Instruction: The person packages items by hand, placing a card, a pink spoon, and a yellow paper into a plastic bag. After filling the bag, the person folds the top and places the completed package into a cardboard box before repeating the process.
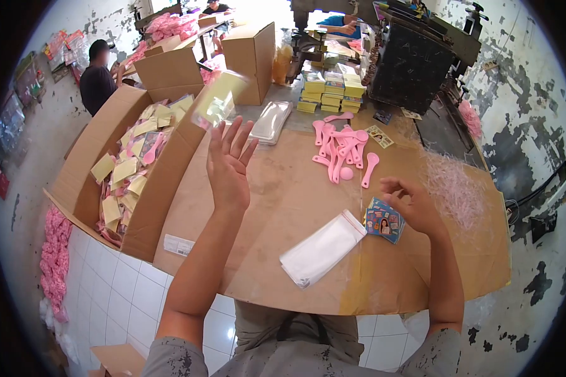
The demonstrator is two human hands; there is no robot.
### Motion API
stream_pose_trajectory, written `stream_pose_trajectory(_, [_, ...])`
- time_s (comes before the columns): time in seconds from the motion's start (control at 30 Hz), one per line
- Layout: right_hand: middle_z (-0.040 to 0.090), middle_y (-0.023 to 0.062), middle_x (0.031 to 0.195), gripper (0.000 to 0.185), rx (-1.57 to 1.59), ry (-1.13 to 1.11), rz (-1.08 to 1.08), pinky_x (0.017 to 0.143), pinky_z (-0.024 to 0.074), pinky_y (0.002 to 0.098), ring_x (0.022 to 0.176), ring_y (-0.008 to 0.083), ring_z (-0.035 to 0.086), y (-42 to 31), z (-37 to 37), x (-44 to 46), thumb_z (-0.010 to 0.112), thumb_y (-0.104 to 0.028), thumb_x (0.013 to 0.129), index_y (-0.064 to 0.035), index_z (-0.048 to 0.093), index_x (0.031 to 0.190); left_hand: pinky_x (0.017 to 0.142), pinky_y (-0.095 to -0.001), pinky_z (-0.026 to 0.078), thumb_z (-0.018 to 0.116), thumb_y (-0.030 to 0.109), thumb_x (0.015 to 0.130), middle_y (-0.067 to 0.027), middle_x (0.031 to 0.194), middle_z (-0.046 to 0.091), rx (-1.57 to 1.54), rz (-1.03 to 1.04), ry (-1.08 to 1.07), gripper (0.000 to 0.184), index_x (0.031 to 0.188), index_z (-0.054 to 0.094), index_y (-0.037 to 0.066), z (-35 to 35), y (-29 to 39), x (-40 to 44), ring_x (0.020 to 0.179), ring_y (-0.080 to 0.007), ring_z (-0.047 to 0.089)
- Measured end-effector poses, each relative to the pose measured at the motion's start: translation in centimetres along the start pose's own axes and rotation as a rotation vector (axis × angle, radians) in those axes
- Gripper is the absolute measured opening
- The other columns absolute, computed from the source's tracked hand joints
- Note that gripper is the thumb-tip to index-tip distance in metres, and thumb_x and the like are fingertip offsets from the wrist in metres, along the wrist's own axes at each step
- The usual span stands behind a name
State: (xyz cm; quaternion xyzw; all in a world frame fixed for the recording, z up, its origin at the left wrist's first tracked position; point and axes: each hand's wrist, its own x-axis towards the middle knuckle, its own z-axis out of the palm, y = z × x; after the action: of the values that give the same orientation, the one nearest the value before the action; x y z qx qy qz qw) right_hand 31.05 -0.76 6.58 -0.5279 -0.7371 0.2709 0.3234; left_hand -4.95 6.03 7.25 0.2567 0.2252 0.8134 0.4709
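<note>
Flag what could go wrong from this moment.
The blurred packet seems free of the open left hand, so it might miss the carton and land on the tabletop instead. The carton is piled with other packets, so one could slide over its edge. The plastic sleeves lie beside the printed cards by the right hand, so handling cards might knock the sleeves askew.

The cardboard-covered table (251, 270) bears pink spoons (342, 151), plastic sleeves (324, 248), printed cards (382, 222).
</note>
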Motion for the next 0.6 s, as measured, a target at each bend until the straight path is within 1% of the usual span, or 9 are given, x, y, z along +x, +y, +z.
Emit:
stream_pose_trajectory(0.03, [0.072, 0.0089, 0.106, 0.031, -0.085, -0.017, -0.018, 0.085, 0.0528, 0.0325, 0.1, 0.0174, 0.068, 0.6, -0.5, -0.4, 0.073, -0.019, 0.094, -0.0055, 0.07, 0.123, 0.083, -0.0355, 0.058, 0.052, 0.037, 0.108, -0.0112, 0.113, 0.072, -0.041, -0.049, 0.017, 0.045, 0.135, 0.059, 0.002, -0.6, -0.7, 0.4, 0.097, -0.0198, 0.07])
stream_pose_trajectory(0.1, [0.071, 0.0081, 0.101, 0.031, -0.256, -0.056, -0.053, 0.085, 0.0527, 0.0315, 0.1, 0.0182, 0.067, 1.8, -1.4, -1.1, 0.075, -0.018, 0.093, -0.0049, 0.072, 0.12, 0.08, -0.0385, 0.058, 0.063, 0.039, 0.102, -0.0105, 0.114, 0.072, 0.339, -0.14, -0.217, 0.047, 0.132, 0.062, 0.003, -2.2, -2.6, -0.1, 0.095, -0.0209, 0.07])
stream_pose_trajectory(0.13, [0.07, 0.0076, 0.098, 0.03, -0.257, -0.073, -0.036, 0.084, 0.0523, 0.031, 0.098, 0.0183, 0.067, 2.5, -1.5, -1.4, 0.076, -0.017, 0.091, -0.0047, 0.072, 0.119, 0.079, -0.0401, 0.058, 0.069, 0.04, 0.099, -0.0101, 0.114, 0.072, 0.53, -0.189, -0.333, 0.049, 0.131, 0.063, 0.003, -2.6, -3.2, -1.0, 0.094, -0.0215, 0.07])
stream_pose_trajectory(0.2, [0.068, 0.0065, 0.092, 0.03, -0.257, -0.098, 0.0, 0.082, 0.0517, 0.0302, 0.093, 0.0183, 0.067, 4.1, -1.4, -1.7, 0.079, -0.014, 0.088, -0.0042, 0.073, 0.116, 0.076, -0.0385, 0.055, 0.076, 0.042, 0.091, -0.0084, 0.107, 0.072, 1.15, -0.102, -0.718, 0.047, 0.121, 0.069, 0.007, -2.5, -4.3, -3.2, 0.089, -0.0225, 0.07])
stream_pose_trajectory(0.27, [0.066, 0.0062, 0.09, 0.028, -0.108, -0.132, 0.151, 0.08, 0.051, 0.0299, 0.088, 0.018, 0.065, 5.8, -1.2, -1.6, 0.079, -0.011, 0.087, -0.0032, 0.074, 0.113, 0.074, -0.0388, 0.054, 0.081, 0.033, 0.085, -0.0081, 0.095, 0.069, 1.357, 0.0, -0.872, 0.037, 0.111, 0.071, 0.008, -2.6, -5.4, -6.3, 0.083, -0.0244, 0.068])
stream_pose_trajectory(0.3, [0.065, 0.006, 0.089, 0.028, -0.034, -0.146, 0.23, 0.079, 0.0507, 0.0297, 0.086, 0.0179, 0.065, 6.0, -1.2, -1.7, 0.079, -0.009, 0.086, -0.0027, 0.074, 0.112, 0.073, -0.0373, 0.054, 0.082, 0.032, 0.085, -0.0076, 0.092, 0.067, 1.372, 0.061, -0.926, 0.036, 0.109, 0.072, 0.008, -2.8, -5.6, -6.8, 0.081, -0.0233, 0.067])
stream_pose_trajectory(0.37, [0.066, 0.0057, 0.089, 0.026, -0.072, -0.128, 0.19, 0.077, 0.0499, 0.03, 0.083, 0.0169, 0.063, 6.0, -1.2, -1.8, 0.077, -0.007, 0.087, -0.0017, 0.073, 0.112, 0.072, -0.0343, 0.053, 0.082, 0.029, 0.085, -0.0066, 0.087, 0.063, 1.389, 0.183, -1.034, 0.032, 0.107, 0.072, 0.008, -2.9, -6.2, -7.8, 0.078, -0.0212, 0.065])
stream_pose_trajectory(0.57, [0.064, 0.0056, 0.092, 0.016, -0.071, -0.046, 0.085, 0.075, 0.0492, 0.0318, 0.084, 0.0158, 0.062, 5.5, -1.0, -2.4, 0.071, -0.006, 0.093, -0.0002, 0.071, 0.107, 0.073, -0.0352, 0.053, 0.083, 0.027, 0.084, -0.0057, 0.091, 0.063, 1.342, -0.057, -1.087, 0.026, 0.099, 0.073, 0.008, -2.8, -6.4, -8.0, 0.082, -0.0204, 0.065])
stream_pose_trajectory(0.6, [0.063, 0.0057, 0.093, 0.014, -0.084, -0.045, 0.054, 0.075, 0.0493, 0.032, 0.085, 0.0156, 0.062, 5.5, -1.1, -2.5, 0.07, -0.007, 0.094, -0.0003, 0.07, 0.106, 0.072, -0.0349, 0.053, 0.083, 0.026, 0.085, -0.0057, 0.09, 0.063, 1.336, 0.012, -1.096, 0.025, 0.099, 0.073, 0.008, -2.6, -6.3, -8.2, 0.081, -0.0203, 0.065])
